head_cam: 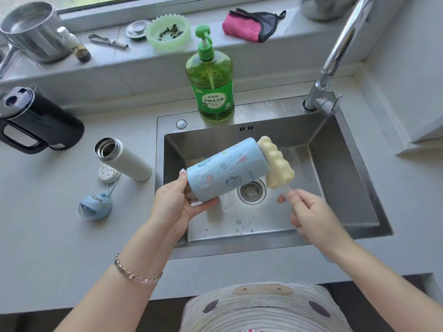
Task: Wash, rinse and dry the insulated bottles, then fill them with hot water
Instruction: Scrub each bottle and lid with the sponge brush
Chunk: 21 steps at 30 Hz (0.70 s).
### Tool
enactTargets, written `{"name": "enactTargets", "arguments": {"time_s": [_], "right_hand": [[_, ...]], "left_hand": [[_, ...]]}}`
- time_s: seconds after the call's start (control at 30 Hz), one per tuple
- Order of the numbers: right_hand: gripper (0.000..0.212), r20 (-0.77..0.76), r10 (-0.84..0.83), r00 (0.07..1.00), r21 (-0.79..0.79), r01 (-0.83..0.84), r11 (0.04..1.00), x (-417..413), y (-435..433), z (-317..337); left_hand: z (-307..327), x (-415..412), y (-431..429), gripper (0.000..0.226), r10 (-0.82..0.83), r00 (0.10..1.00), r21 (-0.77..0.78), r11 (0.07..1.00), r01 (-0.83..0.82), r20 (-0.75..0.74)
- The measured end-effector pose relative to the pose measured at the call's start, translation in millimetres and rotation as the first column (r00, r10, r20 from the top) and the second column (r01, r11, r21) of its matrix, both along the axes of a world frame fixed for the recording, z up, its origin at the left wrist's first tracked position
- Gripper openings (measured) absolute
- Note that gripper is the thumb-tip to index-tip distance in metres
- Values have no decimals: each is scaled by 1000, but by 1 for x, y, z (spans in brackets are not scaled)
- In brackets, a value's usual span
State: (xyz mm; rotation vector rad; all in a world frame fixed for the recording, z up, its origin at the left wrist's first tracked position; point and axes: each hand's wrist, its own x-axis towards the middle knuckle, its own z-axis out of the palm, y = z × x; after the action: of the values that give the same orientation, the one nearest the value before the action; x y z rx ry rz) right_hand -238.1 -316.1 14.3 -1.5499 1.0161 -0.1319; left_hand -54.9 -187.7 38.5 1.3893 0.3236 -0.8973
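In the head view, a pale blue insulated bottle [227, 170] printed with small cartoon figures is held tilted over the steel sink [347, 178], above the drain. Its base is gripped by the left hand [176, 204], thumb on one side and fingers wrapped beneath. A cream sponge bottle brush [276, 162] is seen at the bottle's mouth; its thin handle is pinched by the fingers of the right hand [314, 219]. Whether the sponge head is partly inside the mouth cannot be told.

The bottle is judged rigid and fairly light while empty, yet slippery once wet or soapy, so a hold around the lower body, as shown, seems best. The sponge head is judged soft and compressible.

A white insulated bottle [124, 159] is lying open on the counter [72, 248] left of the sink, with a white lid [109, 173] touching it and a blue lid [94, 207] near, both with straps. A black kettle [38, 121] is set further left.

On the green dish-soap pump bottle [212, 80] behind the sink, the label is read as "柠檬洗洁精"; the smaller brand mark above cannot be made out. Writing on the blue bottle is too small to read.
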Motion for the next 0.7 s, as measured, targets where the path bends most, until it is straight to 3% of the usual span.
{"name": "enactTargets", "arguments": {"time_s": [0.1, 0.27, 0.37, 0.47, 0.7], "right_hand": [[29, 62, 13, 998, 30, -15, 999, 1, 7, 14], [26, 151, 150, 977, -107, -134, 985, -2, 16, 41], [27, 100, 183, 978, -148, -167, 975, -1, 9, 42], [31, 14, 109, 994, -62, -108, 992, 5, -2, 33], [30, 17, 154, 988, -75, -153, 985, 3, 1, 34]], "left_hand": [[-4, -3, 3, 37, -20, 1000, -4, 1000, 20, -9], [-8, -5, 4, 37, -47, 998, 16, 999, 47, -44], [-13, -8, 6, 38, -45, 997, 53, 997, 48, -59], [-18, -12, 8, 40, -65, 995, 52, 996, 69, -79], [-20, -15, 14, 38, -103, 993, 58, 993, 106, -54]]}}
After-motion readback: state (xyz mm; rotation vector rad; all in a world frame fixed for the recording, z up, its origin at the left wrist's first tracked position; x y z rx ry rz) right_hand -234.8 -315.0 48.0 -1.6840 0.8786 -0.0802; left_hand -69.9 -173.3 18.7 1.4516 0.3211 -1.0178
